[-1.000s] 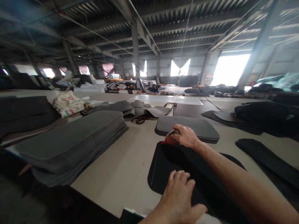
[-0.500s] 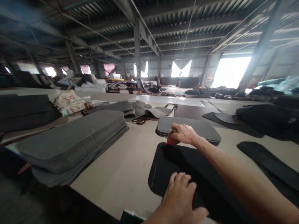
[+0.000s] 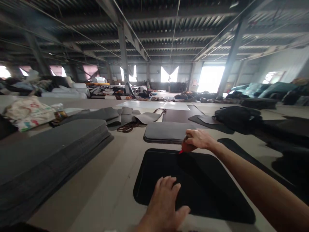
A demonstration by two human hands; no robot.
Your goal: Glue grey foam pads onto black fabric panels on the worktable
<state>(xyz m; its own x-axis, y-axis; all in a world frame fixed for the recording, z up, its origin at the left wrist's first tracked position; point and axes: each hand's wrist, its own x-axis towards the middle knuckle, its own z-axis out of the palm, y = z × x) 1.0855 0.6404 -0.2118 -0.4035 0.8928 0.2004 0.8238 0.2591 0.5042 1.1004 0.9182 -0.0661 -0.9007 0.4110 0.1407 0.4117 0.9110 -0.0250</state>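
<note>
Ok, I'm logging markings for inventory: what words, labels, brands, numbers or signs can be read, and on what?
No text can be read.
Printed cloth bag: red and green marks, too blurred to read.
Poster-like sheet on the far wall: too small to read.
Black panel by the left hand: no lettering visible.
</note>
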